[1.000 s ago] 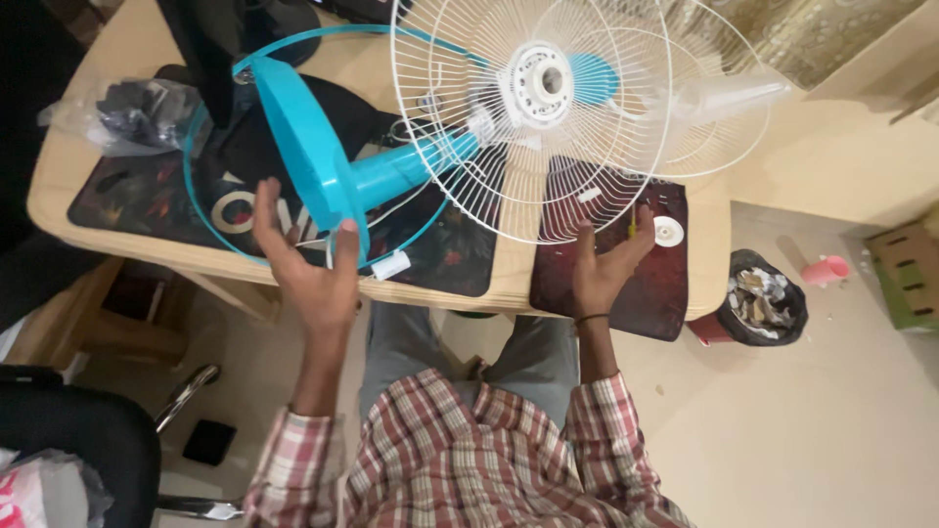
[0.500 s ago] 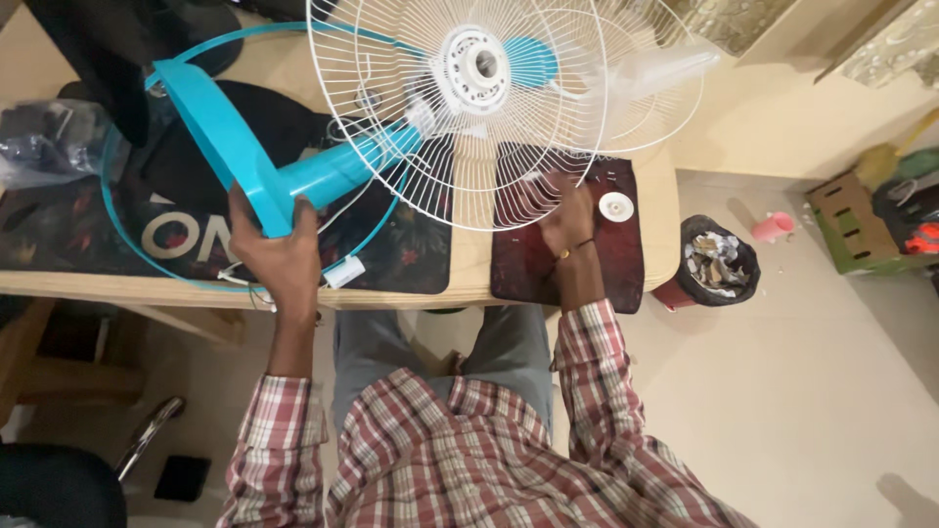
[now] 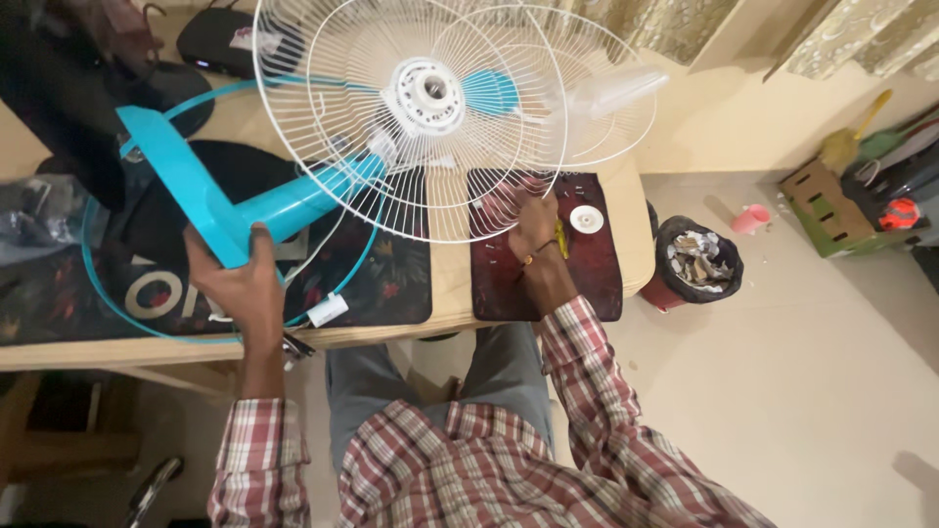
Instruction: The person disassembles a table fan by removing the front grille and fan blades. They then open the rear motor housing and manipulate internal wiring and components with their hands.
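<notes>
1. The left hand (image 3: 245,293) reaches up from the lower left of the frame, forearm nearly straight up and down, the plaid sleeve pushed back at the wrist. Its fingers are wrapped around the turquoise stand (image 3: 210,205) of the fan, where the flat slanted piece meets the round neck, so this hand is clenched on the stand.
2. The right hand (image 3: 533,230) is raised at centre frame, arm bent and running up from the lower right. Its fingers lie against the lower right rim of the white wire guard (image 3: 391,176), and something thin and yellow (image 3: 561,239) shows just beside the palm; whether the hand grips it or the wire cannot be told.
3. The fan lies tilted over the table (image 3: 450,293), its guard filling the upper middle of the frame, with the white hub (image 3: 425,93) at its centre and a second wire guard (image 3: 606,108) behind it to the upper right.
4. The guard sits between the two hands: the left hand is below and to the left of it on the stand, the right hand at its lower right edge.
5. A turquoise ring (image 3: 98,303) curves over the dark mat (image 3: 391,284) in the left of the frame, beside the left hand.
6. A dark red mat (image 3: 597,274) lies under the right hand, with a small white disc (image 3: 586,219) on it just right of the fingers.
7. A bin of scraps (image 3: 699,259) stands on the floor at the right, off the table's end.
</notes>
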